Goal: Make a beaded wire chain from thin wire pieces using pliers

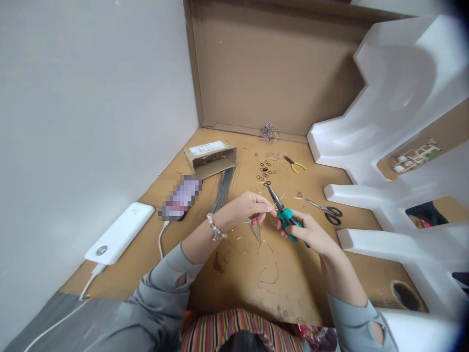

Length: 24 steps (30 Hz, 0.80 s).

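My right hand [306,229] is closed around the teal and black handles of long-nose pliers [277,199], whose jaws point up and to the left. Beside the jaws, my left hand [252,207] pinches a thin wire [242,223] between thumb and fingertips. The wire's tail runs back under the left wrist, and a short end shows past the pliers. Whether the jaws grip the wire I cannot tell. Just beyond the pliers' tip lie several small dark rings [265,170]. Bent wire pieces [269,278] are scattered on the tabletop [234,288] below my hands.
An open cardboard box [212,159] with a bundle of straight wires [223,188] stands left, near a phone [181,198] and a white power bank [120,233]. Yellow-handled pliers [295,165], scissors [326,211] and a wire tangle [269,132] lie beyond. White foam [366,244] borders the right.
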### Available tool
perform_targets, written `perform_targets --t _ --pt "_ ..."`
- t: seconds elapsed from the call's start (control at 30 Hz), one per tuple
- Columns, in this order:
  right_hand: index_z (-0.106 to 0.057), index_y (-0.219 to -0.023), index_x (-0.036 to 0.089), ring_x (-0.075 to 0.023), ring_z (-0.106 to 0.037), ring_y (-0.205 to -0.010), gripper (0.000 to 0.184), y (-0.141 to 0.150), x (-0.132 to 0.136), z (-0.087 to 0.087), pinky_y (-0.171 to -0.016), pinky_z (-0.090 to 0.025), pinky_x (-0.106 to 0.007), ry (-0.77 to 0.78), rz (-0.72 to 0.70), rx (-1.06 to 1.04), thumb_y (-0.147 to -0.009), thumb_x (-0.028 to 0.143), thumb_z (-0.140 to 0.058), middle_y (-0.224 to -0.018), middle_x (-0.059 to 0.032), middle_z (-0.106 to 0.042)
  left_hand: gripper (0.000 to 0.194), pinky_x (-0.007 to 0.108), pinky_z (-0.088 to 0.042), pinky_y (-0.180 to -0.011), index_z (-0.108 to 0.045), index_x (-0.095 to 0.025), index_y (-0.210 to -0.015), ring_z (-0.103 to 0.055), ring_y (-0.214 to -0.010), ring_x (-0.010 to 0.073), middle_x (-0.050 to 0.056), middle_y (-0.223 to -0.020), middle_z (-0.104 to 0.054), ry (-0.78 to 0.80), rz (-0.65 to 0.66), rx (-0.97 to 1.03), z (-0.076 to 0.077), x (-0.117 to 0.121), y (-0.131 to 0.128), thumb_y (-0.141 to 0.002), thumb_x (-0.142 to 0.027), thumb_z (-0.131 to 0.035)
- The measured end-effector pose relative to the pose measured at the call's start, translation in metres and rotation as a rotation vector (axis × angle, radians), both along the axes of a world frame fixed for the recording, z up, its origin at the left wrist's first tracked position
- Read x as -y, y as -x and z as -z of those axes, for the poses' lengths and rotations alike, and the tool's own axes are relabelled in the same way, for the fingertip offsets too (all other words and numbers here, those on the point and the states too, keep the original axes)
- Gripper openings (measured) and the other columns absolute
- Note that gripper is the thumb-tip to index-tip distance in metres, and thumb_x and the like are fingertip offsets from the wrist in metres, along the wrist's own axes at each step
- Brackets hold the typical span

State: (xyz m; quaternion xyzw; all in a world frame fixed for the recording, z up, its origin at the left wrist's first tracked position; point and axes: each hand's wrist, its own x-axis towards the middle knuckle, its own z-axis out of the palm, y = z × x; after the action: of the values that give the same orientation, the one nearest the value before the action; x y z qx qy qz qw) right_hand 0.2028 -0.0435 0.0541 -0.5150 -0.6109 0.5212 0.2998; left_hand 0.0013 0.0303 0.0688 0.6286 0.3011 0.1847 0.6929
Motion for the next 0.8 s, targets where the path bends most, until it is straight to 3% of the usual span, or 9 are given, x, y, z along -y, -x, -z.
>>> perform_targets --t 0.53,0.8 --pt "-0.060 -0.100 0.015 -0.0150 -0.056 -0.070 0.029 -0.0015 0.0002 0.0042 -0.061 -0.045 -0.027 0.076 -0.014 -0.142 -0.072 0.018 -0.052 -0.087 -0.0052 -0.062 0.024 0.017 -0.036 -0.039 -0.068 -0.009 -0.080 -0.038 -0.035 0.0044 -0.005 -0.043 -0.049 0.019 0.015 -0.007 0.0016 -0.0014 -0.0012 -0.075 -0.027 -0.053" --pt "-0.060 -0.088 0.015 -0.0140 -0.055 -0.067 0.020 -0.0014 -0.0005 0.0044 -0.060 -0.043 -0.026 0.048 -0.010 -0.087 -0.070 0.016 -0.051 -0.083 -0.0042 -0.062 0.024 0.018 -0.035 -0.039 -0.068 -0.009 -0.080 -0.037 -0.036 0.0047 -0.005 -0.042 -0.048 0.032 0.013 0.000 0.0031 -0.0019 -0.0021 -0.075 -0.028 -0.053"
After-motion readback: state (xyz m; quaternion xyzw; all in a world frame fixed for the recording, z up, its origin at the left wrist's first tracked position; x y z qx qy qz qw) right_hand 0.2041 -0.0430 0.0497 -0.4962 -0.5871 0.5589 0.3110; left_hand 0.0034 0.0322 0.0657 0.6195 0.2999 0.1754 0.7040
